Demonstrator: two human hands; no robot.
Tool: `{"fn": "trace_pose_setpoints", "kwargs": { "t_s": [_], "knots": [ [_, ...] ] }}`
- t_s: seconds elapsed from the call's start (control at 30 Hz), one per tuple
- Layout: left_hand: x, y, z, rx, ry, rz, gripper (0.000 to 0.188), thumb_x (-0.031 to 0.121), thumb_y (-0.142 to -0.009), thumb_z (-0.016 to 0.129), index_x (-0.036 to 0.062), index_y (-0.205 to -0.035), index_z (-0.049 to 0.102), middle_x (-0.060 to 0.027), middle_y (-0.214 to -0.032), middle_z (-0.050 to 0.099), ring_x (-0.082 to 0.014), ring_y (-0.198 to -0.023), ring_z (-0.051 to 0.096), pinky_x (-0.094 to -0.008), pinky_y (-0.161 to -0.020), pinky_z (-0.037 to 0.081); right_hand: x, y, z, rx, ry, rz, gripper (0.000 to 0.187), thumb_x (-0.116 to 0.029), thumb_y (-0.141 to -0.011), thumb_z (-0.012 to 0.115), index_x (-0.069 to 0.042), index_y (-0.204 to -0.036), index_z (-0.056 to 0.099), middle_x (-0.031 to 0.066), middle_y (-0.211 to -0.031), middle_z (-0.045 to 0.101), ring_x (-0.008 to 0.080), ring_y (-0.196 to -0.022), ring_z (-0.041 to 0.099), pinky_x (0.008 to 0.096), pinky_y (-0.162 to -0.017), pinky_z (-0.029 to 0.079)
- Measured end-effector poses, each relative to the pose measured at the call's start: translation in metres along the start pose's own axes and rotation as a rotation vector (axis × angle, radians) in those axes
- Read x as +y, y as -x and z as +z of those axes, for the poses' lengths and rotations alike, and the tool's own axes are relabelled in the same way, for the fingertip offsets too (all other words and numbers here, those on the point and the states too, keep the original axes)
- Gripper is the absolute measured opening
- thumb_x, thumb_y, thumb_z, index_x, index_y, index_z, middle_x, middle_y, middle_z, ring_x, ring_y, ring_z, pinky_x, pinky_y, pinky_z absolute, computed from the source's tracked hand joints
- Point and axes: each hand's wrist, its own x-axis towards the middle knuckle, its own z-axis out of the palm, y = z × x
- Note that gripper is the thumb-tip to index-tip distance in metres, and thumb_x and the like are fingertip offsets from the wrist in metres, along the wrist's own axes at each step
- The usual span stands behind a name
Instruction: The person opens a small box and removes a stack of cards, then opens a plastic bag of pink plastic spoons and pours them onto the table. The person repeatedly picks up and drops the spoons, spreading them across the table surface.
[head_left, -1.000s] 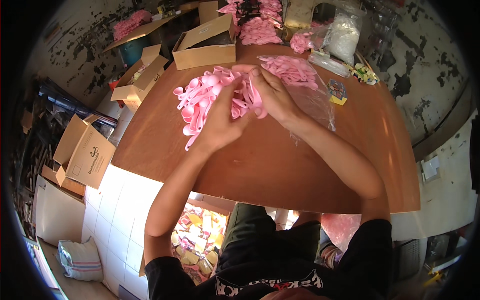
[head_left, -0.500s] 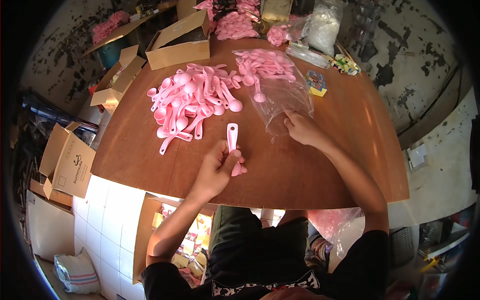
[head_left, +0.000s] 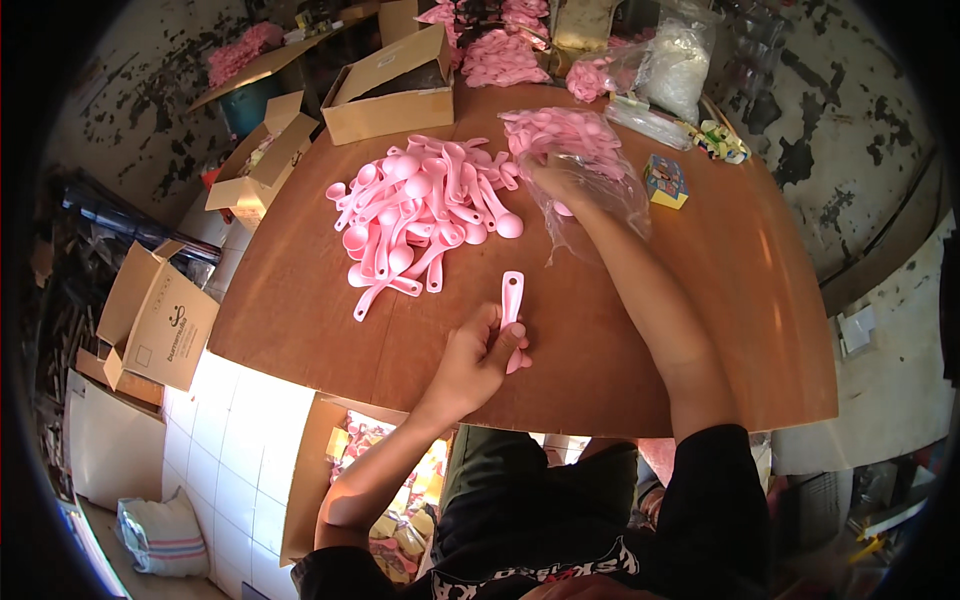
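Observation:
My left hand (head_left: 478, 352) is closed around a pink plastic spoon (head_left: 512, 295) above the near part of the table. Its handle, with a hole at the end, points up, and the bowl is mostly hidden by my fingers. Farther off, my right hand (head_left: 553, 178) reaches over a clear plastic bag (head_left: 592, 222) at the edge of the pink spoons (head_left: 570, 135) inside it. The fingers of that hand are largely hidden, so their grip does not show. A loose heap of pink spoons (head_left: 425, 200) lies left of the bag.
The brown table (head_left: 330, 335) carries a small yellow-and-blue box (head_left: 665, 182) right of the bag. An open cardboard box (head_left: 390, 112) stands at the far left, bags of pink pieces (head_left: 503, 58) at the back. Below the near edge sits a carton (head_left: 308, 470) of mixed pieces.
My right hand has moved from the bag's near end away from me to the spoons in the bag. My left hand still holds its spoon. The whole view has shifted slightly.

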Motion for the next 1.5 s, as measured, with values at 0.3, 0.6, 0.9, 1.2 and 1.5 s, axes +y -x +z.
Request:
{"fn": "trace_pose_setpoints", "kwargs": {
  "t_s": [0.3,0.6,0.9,1.2,1.5],
  "knots": [
    [0.003,0.003,-0.006,-0.028,-0.039,0.033,0.020,0.019,-0.104,0.056,-0.0005,-0.101,0.053,-0.0062,-0.088,0.064,-0.0138,-0.076,0.069,-0.0249,-0.066,0.053,0.006,0.053,-0.026,-0.065,0.133,-0.390,0.055,-0.035,-0.094,0.058,-0.014,-0.144,0.049,0.0243,-0.128,0.063,0.0405,-0.119,0.060,0.0482,-0.102,0.045],
    [-0.004,0.000,-0.003,-0.001,0.008,0.031,0.021,0.020,-0.104,0.056,-0.0008,-0.105,0.054,-0.0067,-0.088,0.065,-0.0146,-0.075,0.069,-0.0249,-0.066,0.053,-0.018,0.047,-0.016,0.039,0.200,-0.298,0.045,-0.032,-0.094,0.057,-0.015,-0.136,0.056,0.0268,-0.114,0.067,0.0428,-0.106,0.065,0.0520,-0.093,0.048],
    [-0.009,0.001,-0.005,-0.026,-0.008,0.037,0.020,0.020,-0.104,0.057,0.0003,-0.104,0.055,-0.0064,-0.088,0.065,-0.0149,-0.075,0.070,-0.0246,-0.065,0.053,0.004,0.109,-0.046,0.057,0.373,-0.564,0.043,-0.023,-0.093,0.059,-0.010,-0.134,0.057,0.0250,-0.123,0.061,0.0424,-0.116,0.059,0.0536,-0.093,0.049],
    [-0.002,-0.004,0.001,0.024,0.290,0.071,0.011,0.011,-0.104,0.052,0.0020,-0.111,0.052,-0.0107,-0.093,0.066,-0.0199,-0.085,0.071,-0.0305,-0.074,0.059,0.027,0.199,-0.080,-0.118,0.215,-0.494,0.036,-0.009,-0.095,0.056,-0.006,-0.131,0.059,0.0250,-0.123,0.061,0.0418,-0.114,0.061,0.0467,-0.091,0.051],
    [0.005,-0.021,0.053,0.211,0.807,-0.108,0.008,0.012,-0.103,0.052,0.0061,-0.107,0.052,-0.0066,-0.085,0.057,-0.0195,-0.076,0.060,-0.0350,-0.075,0.057,0.048,0.239,-0.127,-0.408,-0.860,0.107,0.044,-0.018,-0.102,0.059,-0.006,-0.143,0.049,0.0076,-0.108,0.066,0.0098,-0.077,0.060,0.0266,-0.070,0.054]
  ]
}}
